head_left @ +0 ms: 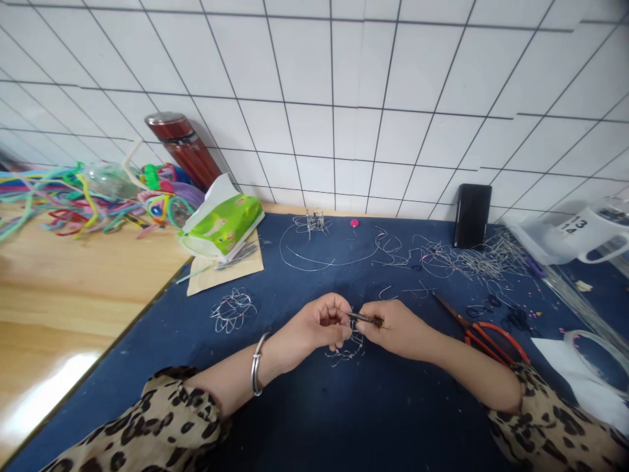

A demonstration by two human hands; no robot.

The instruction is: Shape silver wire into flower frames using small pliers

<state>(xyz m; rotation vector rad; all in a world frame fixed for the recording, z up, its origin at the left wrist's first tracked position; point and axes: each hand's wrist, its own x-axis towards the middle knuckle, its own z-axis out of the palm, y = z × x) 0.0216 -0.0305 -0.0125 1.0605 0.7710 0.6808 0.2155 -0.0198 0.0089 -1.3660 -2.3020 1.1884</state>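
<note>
My left hand [322, 322] is curled, its fingers pinching a small beaded wire piece [350, 347] that hangs below both hands over the blue mat [304, 419]. My right hand [396, 328] is closed round a thin dark tool [362, 318], whose tip points left at the wire between the hands. A silver bangle sits on my left wrist. Both sleeves have a leopard print.
A finished wire flower [232, 310] lies left of my hands. Red-handled scissors [484, 334] lie to the right. Loose wires and pins [457, 259], a dark phone [472, 215], a white mug [587, 233], a green tissue pack [223, 226], a red flask [184, 147] and coloured pipe cleaners [73, 196] stand further back.
</note>
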